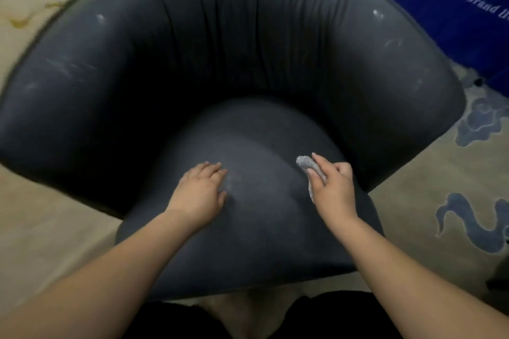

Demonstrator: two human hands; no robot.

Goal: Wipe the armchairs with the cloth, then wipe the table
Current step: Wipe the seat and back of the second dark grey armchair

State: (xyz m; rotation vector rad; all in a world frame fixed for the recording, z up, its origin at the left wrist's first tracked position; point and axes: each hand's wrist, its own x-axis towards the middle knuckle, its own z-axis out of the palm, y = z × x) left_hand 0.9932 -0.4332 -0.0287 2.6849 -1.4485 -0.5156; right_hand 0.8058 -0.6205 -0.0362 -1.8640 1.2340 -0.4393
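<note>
From the head view, the left hand (202, 191) rests flat on the seat of the dark grey armchair (248, 63), fingers straight and close together. The right hand (332, 187) pinches a small grey cloth (307, 164) (bunched, fuzzy) against the seat cushion's right side. Patterned carpet (440, 215) surrounds the chair.

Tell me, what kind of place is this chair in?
Probably a hotel room or lounge. A big dark armchair stands on a patterned carpet, and a blue mat beside it has "Grand" printed on it, like a hotel name.
</note>
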